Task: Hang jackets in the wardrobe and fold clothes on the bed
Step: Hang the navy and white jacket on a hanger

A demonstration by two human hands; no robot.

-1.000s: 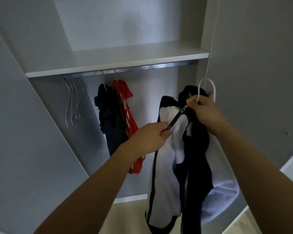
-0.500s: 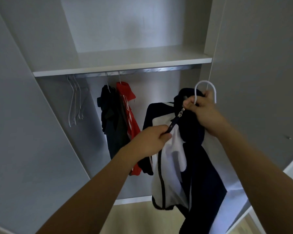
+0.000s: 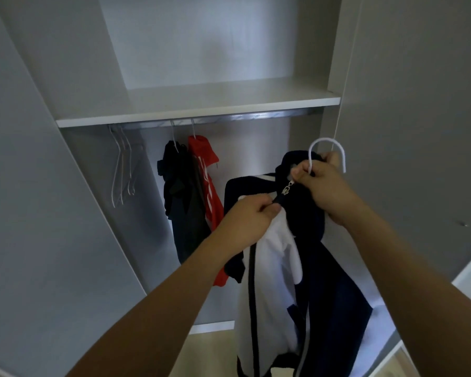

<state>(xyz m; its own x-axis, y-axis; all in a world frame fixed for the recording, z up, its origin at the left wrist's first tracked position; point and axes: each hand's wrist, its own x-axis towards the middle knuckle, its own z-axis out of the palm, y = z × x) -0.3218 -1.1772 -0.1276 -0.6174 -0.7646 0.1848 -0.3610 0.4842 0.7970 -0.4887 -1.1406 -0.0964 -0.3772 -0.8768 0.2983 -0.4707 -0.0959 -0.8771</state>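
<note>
At five o'clock, one navy-and-white jacket (image 3: 272, 268) on one white hanger (image 3: 327, 149): right hand (image 3: 321, 186) grips the hanger, left hand (image 3: 249, 217) pinches the zipper; two jackets (image 3: 193, 197) hang at ten o'clock.

Navy-and-white jacket (image 3: 272, 268) on white hanger (image 3: 327, 148); red jacket (image 3: 206, 180), black jacket (image 3: 182, 208).

A navy and white jacket (image 3: 272, 268) hangs limp from a white hanger (image 3: 327, 153) held up before the open wardrobe (image 3: 196, 104), below its rail (image 3: 229, 118); its zipper (image 3: 286, 189) sits near the collar.
</note>
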